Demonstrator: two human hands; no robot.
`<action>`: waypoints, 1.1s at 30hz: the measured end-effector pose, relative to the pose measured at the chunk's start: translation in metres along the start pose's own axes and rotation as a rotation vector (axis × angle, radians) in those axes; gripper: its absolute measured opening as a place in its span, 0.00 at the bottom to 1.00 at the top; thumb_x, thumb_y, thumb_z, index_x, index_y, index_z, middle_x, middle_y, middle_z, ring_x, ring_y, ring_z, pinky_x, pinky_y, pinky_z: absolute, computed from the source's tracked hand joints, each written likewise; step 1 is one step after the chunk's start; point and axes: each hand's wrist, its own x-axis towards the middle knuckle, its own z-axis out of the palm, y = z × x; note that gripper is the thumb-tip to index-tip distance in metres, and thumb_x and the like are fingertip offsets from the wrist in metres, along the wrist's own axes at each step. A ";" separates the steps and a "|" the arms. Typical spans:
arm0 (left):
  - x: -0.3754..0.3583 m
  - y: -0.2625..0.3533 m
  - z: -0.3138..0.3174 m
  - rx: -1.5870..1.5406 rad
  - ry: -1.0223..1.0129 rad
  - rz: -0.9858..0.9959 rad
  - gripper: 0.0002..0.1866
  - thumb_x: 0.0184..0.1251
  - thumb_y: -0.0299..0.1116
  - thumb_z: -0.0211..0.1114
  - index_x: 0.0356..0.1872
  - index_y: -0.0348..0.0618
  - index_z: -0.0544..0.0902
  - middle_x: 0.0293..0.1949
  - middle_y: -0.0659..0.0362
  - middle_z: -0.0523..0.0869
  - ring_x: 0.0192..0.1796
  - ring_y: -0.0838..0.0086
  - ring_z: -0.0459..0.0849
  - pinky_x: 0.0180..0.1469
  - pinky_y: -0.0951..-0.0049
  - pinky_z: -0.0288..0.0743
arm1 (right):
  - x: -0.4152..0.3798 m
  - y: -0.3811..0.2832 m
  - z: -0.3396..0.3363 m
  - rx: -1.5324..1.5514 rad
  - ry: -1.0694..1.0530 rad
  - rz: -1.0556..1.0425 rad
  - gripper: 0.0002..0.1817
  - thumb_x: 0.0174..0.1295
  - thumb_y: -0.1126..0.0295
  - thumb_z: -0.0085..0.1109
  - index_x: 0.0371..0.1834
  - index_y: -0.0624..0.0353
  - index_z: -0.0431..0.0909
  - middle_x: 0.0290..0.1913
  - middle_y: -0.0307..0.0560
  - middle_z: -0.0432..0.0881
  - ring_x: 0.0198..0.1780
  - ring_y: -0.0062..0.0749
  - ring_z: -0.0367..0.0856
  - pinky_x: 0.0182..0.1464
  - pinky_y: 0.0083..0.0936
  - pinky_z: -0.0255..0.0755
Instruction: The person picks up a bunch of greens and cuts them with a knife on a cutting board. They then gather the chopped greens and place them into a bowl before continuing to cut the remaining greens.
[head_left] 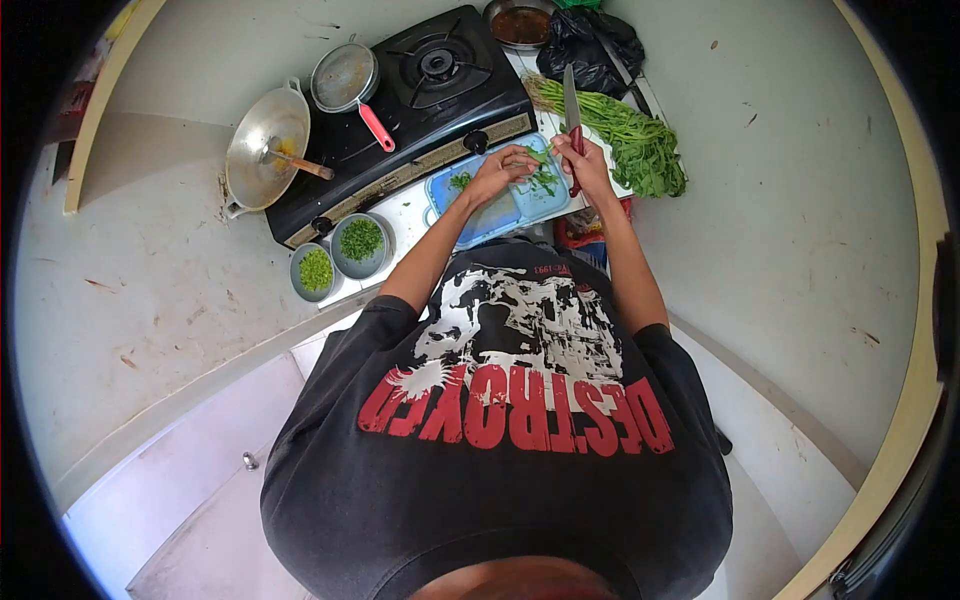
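Observation:
My right hand [587,168] is wrapped round the red handle of a kitchen knife [571,100], its blade pointing up and away from me. My left hand [503,173] is over the blue cutting board [483,226], its fingers closed on some green leaves [541,160]. More cut leaves lie on the board between both hands. A small heap of chopped greens [460,181] rests at the board's left part. Beyond my right hand lies a large bunch of leafy greens [630,140], roots toward the stove.
A black gas stove [400,150] stands at the back left, bearing a wok [262,150] with a wooden-handled utensil and a red-handled strainer [345,78]. Two bowls, one of dark chopped greens [361,240] and one of lighter pieces [316,269], sit left. A black plastic bag [590,48] lies behind.

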 end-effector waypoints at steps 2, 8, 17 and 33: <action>0.003 -0.001 -0.001 -0.145 -0.054 -0.007 0.26 0.71 0.31 0.67 0.66 0.41 0.68 0.58 0.51 0.85 0.60 0.69 0.82 0.60 0.67 0.77 | 0.000 -0.001 0.001 -0.010 -0.012 0.001 0.13 0.70 0.66 0.64 0.48 0.65 0.81 0.33 0.38 0.82 0.25 0.14 0.68 0.28 0.14 0.62; -0.005 0.019 0.019 -0.360 -0.036 -0.006 0.33 0.68 0.26 0.70 0.71 0.40 0.64 0.54 0.50 0.86 0.58 0.65 0.85 0.62 0.66 0.79 | -0.003 0.000 0.007 0.026 -0.027 0.000 0.13 0.70 0.66 0.64 0.48 0.65 0.81 0.34 0.38 0.82 0.26 0.14 0.69 0.29 0.14 0.62; -0.005 0.004 0.019 -0.358 0.035 0.030 0.29 0.68 0.25 0.70 0.68 0.39 0.69 0.46 0.53 0.88 0.53 0.68 0.87 0.60 0.70 0.81 | -0.008 0.005 0.005 0.035 -0.026 0.000 0.11 0.70 0.67 0.63 0.48 0.64 0.81 0.34 0.38 0.83 0.26 0.14 0.70 0.29 0.15 0.63; -0.004 -0.010 0.019 0.629 0.235 0.245 0.23 0.70 0.29 0.69 0.64 0.36 0.76 0.56 0.51 0.85 0.57 0.66 0.84 0.58 0.70 0.78 | -0.015 0.005 0.003 -0.003 -0.021 -0.006 0.10 0.70 0.68 0.62 0.46 0.64 0.83 0.31 0.37 0.79 0.26 0.15 0.69 0.29 0.15 0.62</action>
